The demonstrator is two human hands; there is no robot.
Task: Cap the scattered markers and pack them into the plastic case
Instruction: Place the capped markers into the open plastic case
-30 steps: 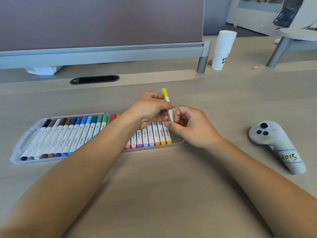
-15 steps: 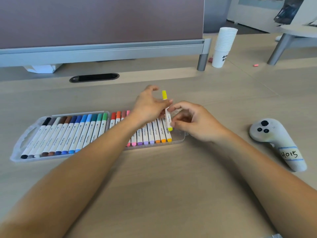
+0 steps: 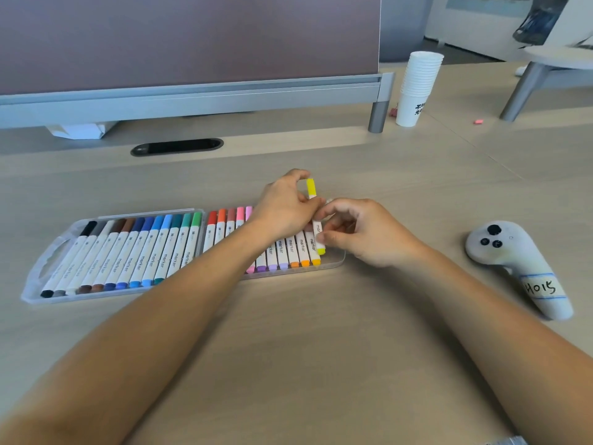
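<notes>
One yellow marker [image 3: 310,188], pinched by left hand [image 3: 282,211] and right hand [image 3: 369,236], over plastic case [image 3: 337,261]

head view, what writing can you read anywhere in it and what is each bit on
"marker": printed along the white barrels of the markers in the case.
"H015": handwritten on the taped label on the white controller.
Black print on the bottom paper cup: too blurred to read.
Small logos on those barrels: too small to read.

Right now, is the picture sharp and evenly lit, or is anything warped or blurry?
Head view: soft, even light, no harsh glare; the yellow marker and the controller label are sharp; the wide lens slightly bends the divider rail.
</notes>
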